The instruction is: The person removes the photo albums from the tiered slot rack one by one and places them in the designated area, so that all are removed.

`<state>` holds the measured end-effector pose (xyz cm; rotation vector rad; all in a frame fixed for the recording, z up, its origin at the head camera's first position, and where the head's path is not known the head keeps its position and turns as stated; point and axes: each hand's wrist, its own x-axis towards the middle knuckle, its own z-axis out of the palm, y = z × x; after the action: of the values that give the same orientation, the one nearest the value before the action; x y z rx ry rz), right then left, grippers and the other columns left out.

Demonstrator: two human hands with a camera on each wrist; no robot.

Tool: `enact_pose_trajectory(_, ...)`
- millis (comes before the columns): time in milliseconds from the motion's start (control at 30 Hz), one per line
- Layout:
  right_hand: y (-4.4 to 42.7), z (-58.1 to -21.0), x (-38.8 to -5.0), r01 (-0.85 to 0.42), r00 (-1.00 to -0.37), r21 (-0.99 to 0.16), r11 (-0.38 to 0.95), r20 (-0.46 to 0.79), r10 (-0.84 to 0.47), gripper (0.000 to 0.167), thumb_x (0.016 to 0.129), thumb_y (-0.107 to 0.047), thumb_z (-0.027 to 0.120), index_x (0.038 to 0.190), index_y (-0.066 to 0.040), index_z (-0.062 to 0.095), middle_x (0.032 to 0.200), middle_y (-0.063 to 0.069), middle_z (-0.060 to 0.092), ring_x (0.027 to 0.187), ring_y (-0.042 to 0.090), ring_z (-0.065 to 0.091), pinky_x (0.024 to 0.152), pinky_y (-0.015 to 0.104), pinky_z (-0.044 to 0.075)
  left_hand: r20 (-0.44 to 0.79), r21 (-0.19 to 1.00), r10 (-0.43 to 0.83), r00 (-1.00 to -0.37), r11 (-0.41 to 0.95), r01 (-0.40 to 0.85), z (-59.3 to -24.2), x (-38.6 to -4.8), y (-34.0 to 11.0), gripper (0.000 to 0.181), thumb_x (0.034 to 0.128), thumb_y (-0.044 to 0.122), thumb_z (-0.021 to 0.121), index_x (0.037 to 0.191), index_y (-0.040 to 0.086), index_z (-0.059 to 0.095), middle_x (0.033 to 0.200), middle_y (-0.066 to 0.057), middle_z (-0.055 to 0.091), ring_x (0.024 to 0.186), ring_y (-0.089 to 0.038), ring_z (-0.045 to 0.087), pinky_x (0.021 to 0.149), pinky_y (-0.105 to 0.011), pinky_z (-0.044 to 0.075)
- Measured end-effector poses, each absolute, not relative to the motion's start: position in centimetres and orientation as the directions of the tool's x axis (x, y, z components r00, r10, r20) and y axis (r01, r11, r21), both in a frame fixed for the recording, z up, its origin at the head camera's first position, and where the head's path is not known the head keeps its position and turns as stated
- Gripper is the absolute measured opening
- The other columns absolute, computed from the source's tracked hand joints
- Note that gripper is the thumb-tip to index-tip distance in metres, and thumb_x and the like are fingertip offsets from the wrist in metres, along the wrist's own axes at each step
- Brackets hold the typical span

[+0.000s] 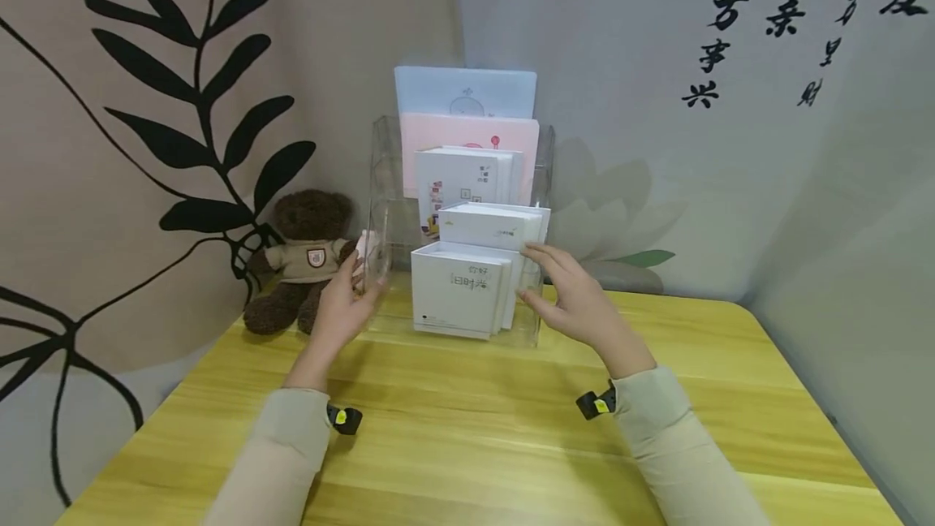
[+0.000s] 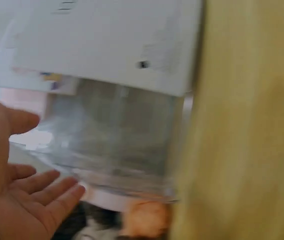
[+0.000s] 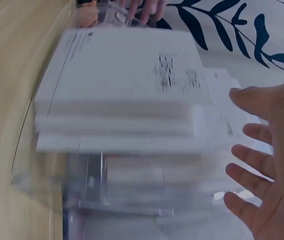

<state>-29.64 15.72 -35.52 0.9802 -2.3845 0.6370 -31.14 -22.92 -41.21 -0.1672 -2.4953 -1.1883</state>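
Observation:
A clear plastic tiered rack (image 1: 387,226) stands upright on the table. In its front tier are white, book-like items (image 1: 456,291) with dark handwriting; similar ones (image 1: 485,222) stand behind them. My left hand (image 1: 343,307) is at the rack's left side, its fingers extended and apart in the left wrist view; contact there cannot be made out. Beside those fingers shows a small pinkish-white thing (image 1: 365,254), its kind unclear. On the other side, my right hand (image 1: 580,299) has its fingers spread beside the white items, close to their right edges, holding nothing.
Further back in the rack stand a pink sheet or folder (image 1: 438,132) and a light blue one (image 1: 438,92). A brown teddy bear (image 1: 310,262) sits left of the rack. The yellow wooden table (image 1: 467,428) meets curtains with leaf and character prints.

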Motion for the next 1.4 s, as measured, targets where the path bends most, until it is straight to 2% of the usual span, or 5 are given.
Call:
enact_pose_trajectory(300, 11.2, -36.6, -32.5, -0.725, -0.619, -0.292, 0.624, 0.673, -0.405, 0.058, 0.092, -0.029, 0.077, 0.139, -0.003, 0.055, 0.14, 0.012, 0.056, 0.131, 0.032, 0.048, 0.109, 0.049, 0.04, 0.462, 0.78, -0.2, -0.864, 0.555, 0.288, -45.2, -32.3, -22.8, 0.045, 0.1042, 0.017, 0.056, 0.148, 0.009, 0.051, 0.138, -0.015, 0.06, 0.122, -0.031, 0.061, 0.098, -0.043, 0.052)
enact_pose_trajectory(600, 10.7, -38.9, -33.3, -0.671, -0.711, -0.508, 0.54, 0.649, -0.271, 0.051, 0.086, -0.027, 0.083, 0.129, -0.007, 0.061, 0.132, 0.009, 0.06, 0.126, 0.027, 0.054, 0.104, 0.048, 0.045, 0.528, 0.753, -0.237, -0.816, 0.576, 0.32, -48.4, -32.4, -23.2, 0.035, 0.1013, 0.022, 0.064, 0.135, 0.013, 0.067, 0.122, -0.008, 0.071, 0.108, -0.024, 0.07, 0.087, -0.038, 0.057)
enact_pose_trajectory(833, 10.6, -39.1, -34.0, -0.62, -0.781, -0.652, 0.437, 0.563, -0.269, 0.048, 0.086, -0.032, 0.083, 0.127, -0.021, 0.062, 0.125, 0.005, 0.067, 0.105, 0.024, 0.065, 0.082, 0.046, 0.055, 0.555, 0.754, -0.286, -0.781, 0.57, 0.327, -48.3, -32.7, -23.7, 0.032, 0.0992, 0.023, 0.068, 0.13, 0.014, 0.071, 0.117, -0.008, 0.073, 0.104, -0.025, 0.071, 0.083, -0.04, 0.057)
enact_pose_trajectory(1100, 10.1, -40.5, -34.7, -0.646, -0.757, -0.713, 0.271, 0.556, -0.342, 0.047, 0.092, -0.026, 0.076, 0.138, -0.028, 0.065, 0.144, -0.005, 0.057, 0.135, 0.02, 0.051, 0.109, 0.047, 0.041, 0.547, 0.755, -0.268, -0.793, 0.566, 0.33, -48.3, -32.6, -24.0, 0.033, 0.1007, 0.023, 0.065, 0.132, 0.014, 0.069, 0.119, -0.008, 0.072, 0.106, -0.024, 0.07, 0.084, -0.039, 0.057)
enact_pose_trajectory(1400, 9.5, -41.9, -34.5, -0.612, -0.777, -0.774, 0.162, 0.548, -0.311, 0.042, 0.091, -0.011, 0.076, 0.131, -0.018, 0.069, 0.124, 0.0, 0.07, 0.12, 0.017, 0.063, 0.102, 0.042, 0.048, 0.527, 0.772, -0.278, -0.803, 0.552, 0.316, -48.4, -32.3, -24.0, 0.033, 0.0996, 0.024, 0.067, 0.132, 0.015, 0.069, 0.117, -0.006, 0.073, 0.103, -0.021, 0.071, 0.078, -0.018, 0.054)
